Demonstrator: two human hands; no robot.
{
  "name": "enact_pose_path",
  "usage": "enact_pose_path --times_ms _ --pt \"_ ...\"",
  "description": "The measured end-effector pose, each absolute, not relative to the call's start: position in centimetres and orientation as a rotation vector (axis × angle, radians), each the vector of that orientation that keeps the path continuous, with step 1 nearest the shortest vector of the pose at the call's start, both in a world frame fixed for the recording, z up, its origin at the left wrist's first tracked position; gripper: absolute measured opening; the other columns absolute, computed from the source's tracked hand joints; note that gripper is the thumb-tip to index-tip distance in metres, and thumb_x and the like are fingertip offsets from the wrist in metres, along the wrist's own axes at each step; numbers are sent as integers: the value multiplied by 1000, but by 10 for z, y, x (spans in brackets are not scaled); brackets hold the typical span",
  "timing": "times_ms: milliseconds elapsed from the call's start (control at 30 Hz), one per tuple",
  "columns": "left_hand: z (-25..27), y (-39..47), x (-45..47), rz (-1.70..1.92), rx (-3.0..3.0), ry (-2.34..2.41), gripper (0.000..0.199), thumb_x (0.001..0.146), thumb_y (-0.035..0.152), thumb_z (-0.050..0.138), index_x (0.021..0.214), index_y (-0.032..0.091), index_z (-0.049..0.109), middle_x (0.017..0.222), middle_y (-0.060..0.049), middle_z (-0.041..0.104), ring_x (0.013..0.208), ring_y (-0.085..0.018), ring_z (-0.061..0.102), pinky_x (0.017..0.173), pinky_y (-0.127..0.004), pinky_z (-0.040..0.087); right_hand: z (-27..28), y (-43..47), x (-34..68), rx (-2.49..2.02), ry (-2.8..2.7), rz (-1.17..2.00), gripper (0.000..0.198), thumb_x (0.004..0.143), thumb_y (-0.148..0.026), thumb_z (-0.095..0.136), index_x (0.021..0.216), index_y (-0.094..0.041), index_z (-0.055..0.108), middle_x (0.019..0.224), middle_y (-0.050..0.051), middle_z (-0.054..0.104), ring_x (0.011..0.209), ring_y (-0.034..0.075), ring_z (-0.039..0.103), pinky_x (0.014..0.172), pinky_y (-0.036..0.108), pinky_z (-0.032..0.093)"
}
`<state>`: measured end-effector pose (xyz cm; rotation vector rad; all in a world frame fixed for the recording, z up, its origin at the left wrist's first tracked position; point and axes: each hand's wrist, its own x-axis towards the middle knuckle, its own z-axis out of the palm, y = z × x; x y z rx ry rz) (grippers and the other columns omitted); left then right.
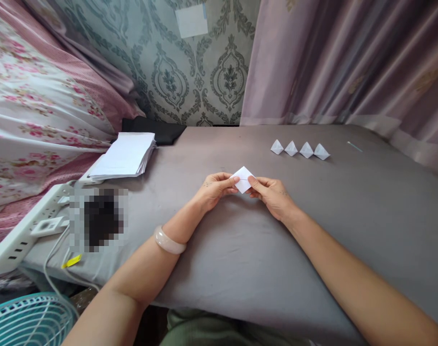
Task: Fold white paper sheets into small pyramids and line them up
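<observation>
Between my two hands is a small white folded paper (243,173), shaped like a diamond, with a crease or slit running across its middle. My left hand (219,186) pinches its left corner, thumb on top and fingers underneath. On the other side, my right hand (271,192) grips the right corner in the same way. The paper is held just above the grey cloth. Farther back and to the right, several white folded paper shapes (291,148) stand in a row, pointed at the top.
A stack of white paper (123,154) lies at the back left beside a black folded item (156,130). Along the left edge runs a white power strip (24,230) with cables. A thin stick (355,146) lies at the right; a teal fan (27,319) stands below left.
</observation>
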<state>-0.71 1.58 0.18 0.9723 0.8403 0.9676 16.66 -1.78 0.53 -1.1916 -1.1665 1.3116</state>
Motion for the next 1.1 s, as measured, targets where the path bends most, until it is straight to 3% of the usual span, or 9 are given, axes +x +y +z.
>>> enact_pose_path --times_ms 333,467,633,900,1100 --pt "3 14 -11 728 1171 919 29 61 35 82 69 11 67 62 -2 61 52 -6 49 50 -21 35 10 -13 181 -1316 -1379 1156 39 66 -57 71 62 -18 70 52 0 58 51 10 47 52 26 39" --pt "4 12 -11 652 1254 955 28 61 36 81 65 13 66 53 1 56 45 -5 42 45 -21 29 10 -11 184 -1349 -1391 1244 42 66 -60 70 64 -18 70 56 1 60 54 11 50 52 25 39" --pt "-1 12 -6 837 1114 952 33 59 39 82 62 12 62 55 0 55 45 -5 42 45 -22 30 9 -11 179 -1265 -1098 1429 46 69 -64 65 76 -19 71 79 5 68 67 13 57 51 24 37" --pt "-2 5 4 829 1019 962 34 63 36 81 61 12 58 54 1 54 42 -4 42 42 -20 32 6 -12 175 -1319 -1164 1264 43 64 -57 72 76 -16 72 49 -6 42 47 7 31 47 25 21" --pt "7 6 -6 590 1098 1067 34 70 41 76 68 10 61 62 -5 60 49 -7 50 46 -22 39 7 -12 186 -1451 -1442 1301 42 67 -58 68 69 -17 71 55 -2 54 50 9 39 50 25 28"
